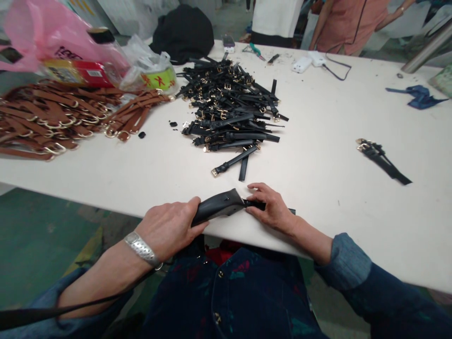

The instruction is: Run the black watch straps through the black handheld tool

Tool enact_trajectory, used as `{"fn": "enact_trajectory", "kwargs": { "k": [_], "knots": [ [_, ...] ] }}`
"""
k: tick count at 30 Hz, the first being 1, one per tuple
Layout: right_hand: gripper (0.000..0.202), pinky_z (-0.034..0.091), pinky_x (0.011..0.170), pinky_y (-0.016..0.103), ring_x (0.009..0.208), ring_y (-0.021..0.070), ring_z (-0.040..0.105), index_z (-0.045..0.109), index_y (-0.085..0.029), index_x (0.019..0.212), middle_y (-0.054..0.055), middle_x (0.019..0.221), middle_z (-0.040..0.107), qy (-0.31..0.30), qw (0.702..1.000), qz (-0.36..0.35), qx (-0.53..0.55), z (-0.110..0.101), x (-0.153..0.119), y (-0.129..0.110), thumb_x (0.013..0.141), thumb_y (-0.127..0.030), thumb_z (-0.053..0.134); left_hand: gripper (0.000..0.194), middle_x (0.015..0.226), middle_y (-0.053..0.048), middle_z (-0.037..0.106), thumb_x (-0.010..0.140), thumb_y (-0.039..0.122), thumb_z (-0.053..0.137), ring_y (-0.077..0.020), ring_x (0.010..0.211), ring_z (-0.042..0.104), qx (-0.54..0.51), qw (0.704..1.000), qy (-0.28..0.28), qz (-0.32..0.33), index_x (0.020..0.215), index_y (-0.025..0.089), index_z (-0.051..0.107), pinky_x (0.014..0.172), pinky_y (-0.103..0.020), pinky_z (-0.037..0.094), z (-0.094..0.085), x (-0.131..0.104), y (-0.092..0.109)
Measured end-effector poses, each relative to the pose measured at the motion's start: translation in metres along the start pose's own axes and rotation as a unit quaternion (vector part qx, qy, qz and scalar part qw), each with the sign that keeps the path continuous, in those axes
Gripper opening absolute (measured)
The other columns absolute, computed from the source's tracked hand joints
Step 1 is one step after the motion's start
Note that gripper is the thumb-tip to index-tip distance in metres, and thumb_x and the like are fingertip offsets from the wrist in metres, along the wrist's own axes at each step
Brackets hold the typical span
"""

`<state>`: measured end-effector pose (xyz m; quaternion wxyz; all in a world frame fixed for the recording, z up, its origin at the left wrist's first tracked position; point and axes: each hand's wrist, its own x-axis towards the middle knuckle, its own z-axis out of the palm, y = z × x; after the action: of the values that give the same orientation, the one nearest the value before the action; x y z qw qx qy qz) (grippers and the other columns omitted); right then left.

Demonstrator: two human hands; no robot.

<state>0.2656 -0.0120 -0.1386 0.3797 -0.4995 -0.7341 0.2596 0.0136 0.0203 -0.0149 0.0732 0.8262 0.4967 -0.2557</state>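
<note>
My left hand [169, 226] is wrapped round a black handheld tool [219, 205], whose wide end points right. A black strap [259, 205] meets that end at the table's front edge. The fingers of my right hand [270, 207] pinch this strap, and its tail shows beyond my wrist. Just behind my hands, a black strap with a gold buckle [235, 161] lies across another. They are at the front of a large pile of black buckled straps [226, 103].
Brown straps [63, 110] with gold rings cover the table's left side, before a pink bag [67, 28]. A small black strap bundle [383, 160] and a blue cloth [418, 96] lie at right. White adapters [302, 63] and two people stand beyond, at the far edge.
</note>
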Motion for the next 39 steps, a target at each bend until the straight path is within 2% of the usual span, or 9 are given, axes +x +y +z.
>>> {"fn": "enact_trajectory", "kwargs": {
  "k": [8,13,15,17,20,24,28,33,39],
  "knots": [
    [0.018,0.057,0.072,0.03,0.078,0.0142,0.064,0.072,-0.019,0.089,0.008,0.111,0.065,-0.019,0.997,0.062,0.033,-0.001,0.002,-0.002,0.072,-0.015,0.075,0.036,0.082,-0.012,0.071,0.091,0.049,0.035,-0.0361,0.075,0.069,0.037,0.999,0.018,0.024,0.101,0.02,0.053,0.059,-0.04,0.047,-0.008,0.002,0.007],
    [0.015,0.057,0.069,0.029,0.069,0.0104,0.062,0.07,-0.016,0.087,0.011,0.122,0.061,-0.004,0.997,0.071,0.036,0.0,0.0,-0.003,0.072,-0.015,0.073,0.039,0.083,-0.013,0.071,0.087,0.052,0.041,-0.0359,0.077,0.069,0.038,0.999,0.001,0.027,0.102,0.019,0.056,0.061,-0.039,0.046,-0.019,0.019,0.007],
    [0.016,0.056,0.069,0.031,0.071,0.0116,0.062,0.068,-0.015,0.086,0.013,0.128,0.057,0.006,0.998,0.068,0.018,0.001,0.0,-0.003,0.071,-0.014,0.073,0.042,0.083,-0.013,0.071,0.086,0.054,0.041,-0.0358,0.078,0.069,0.03,0.999,0.005,0.024,0.103,0.019,0.057,0.062,-0.039,0.046,-0.019,0.024,0.007],
    [0.016,0.056,0.079,0.036,0.087,0.0183,0.064,0.067,-0.015,0.085,0.015,0.129,0.056,0.022,0.998,0.055,-0.011,0.001,0.0,-0.003,0.071,-0.015,0.074,0.044,0.082,-0.014,0.071,0.085,0.055,0.041,-0.035,0.078,0.069,0.02,1.0,0.011,0.018,0.104,0.019,0.056,0.063,-0.038,0.046,-0.015,0.026,0.007],
    [0.016,0.052,0.091,0.041,0.107,0.0247,0.06,0.068,-0.017,0.084,0.013,0.116,0.062,0.026,0.998,0.038,-0.035,0.0,0.001,-0.003,0.071,-0.017,0.076,0.045,0.082,-0.014,0.071,0.085,0.055,0.04,-0.0338,0.077,0.068,0.007,1.0,0.02,0.014,0.105,0.018,0.056,0.063,-0.037,0.046,-0.009,0.025,0.006],
    [0.015,0.053,0.082,0.035,0.092,0.0201,0.063,0.069,-0.018,0.082,0.008,0.099,0.064,0.001,0.998,0.057,-0.008,-0.003,0.003,-0.005,0.07,-0.014,0.076,0.042,0.083,-0.013,0.071,0.085,0.054,0.041,-0.0343,0.078,0.068,0.005,1.0,0.004,0.016,0.104,0.019,0.057,0.063,-0.038,0.046,-0.009,0.019,0.001],
    [0.016,0.051,0.081,0.033,0.088,0.0184,0.062,0.069,-0.017,0.082,0.007,0.096,0.064,-0.011,0.998,0.064,0.022,-0.005,0.003,-0.008,0.07,-0.011,0.076,0.041,0.083,-0.012,0.071,0.085,0.052,0.042,-0.0349,0.077,0.068,0.036,0.999,-0.017,0.031,0.104,0.021,0.059,0.064,-0.04,0.046,-0.022,0.017,-0.003],
    [0.016,0.05,0.077,0.031,0.082,0.0164,0.061,0.066,-0.018,0.081,0.005,0.095,0.064,-0.003,0.997,0.074,0.035,-0.004,0.003,-0.008,0.069,-0.011,0.075,0.041,0.082,-0.012,0.071,0.083,0.053,0.043,-0.0354,0.079,0.068,0.063,0.997,-0.014,0.038,0.101,0.021,0.061,0.065,-0.04,0.047,-0.034,0.026,0.003],
    [0.019,0.049,0.075,0.03,0.079,0.0153,0.06,0.062,-0.017,0.075,0.004,0.093,0.064,0.009,0.996,0.087,0.023,-0.005,0.004,-0.009,0.066,-0.009,0.076,0.043,0.083,-0.013,0.071,0.085,0.054,0.039,-0.0345,0.079,0.068,0.043,0.999,0.013,0.015,0.105,0.02,0.055,0.061,-0.037,0.045,-0.018,0.031,0.01]
  ]
}}
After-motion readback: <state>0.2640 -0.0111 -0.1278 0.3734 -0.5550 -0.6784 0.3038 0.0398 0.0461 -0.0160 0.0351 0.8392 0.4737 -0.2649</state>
